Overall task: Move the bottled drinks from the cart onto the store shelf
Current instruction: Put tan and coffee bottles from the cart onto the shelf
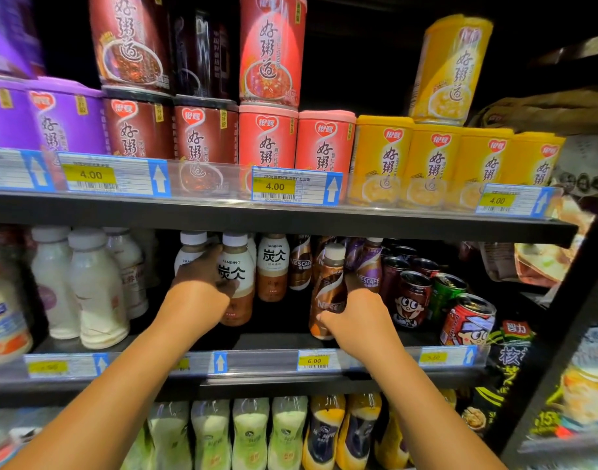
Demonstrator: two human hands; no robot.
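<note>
1. Head view looks at the middle shelf (257,378), where both bare hands reach among bottled drinks.
2. Left hand (202,276) wraps around a Tanbing bottle (236,279) with a white cap; its fingers curl closed across the label, and the bottle stands upright on the shelf, touching a second Tanbing bottle (273,266) to its right.
3. Right hand (355,313) clasps a brown Nescafe bottle (330,286) low on its body, fingers shut around it; the bottle tilts slightly, its base at the shelf's front.
4. White milk bottles (94,286) stand to the left, cartoon cans (409,300) to the right.
5. Porridge cups (267,137) fill the shelf above.
</note>
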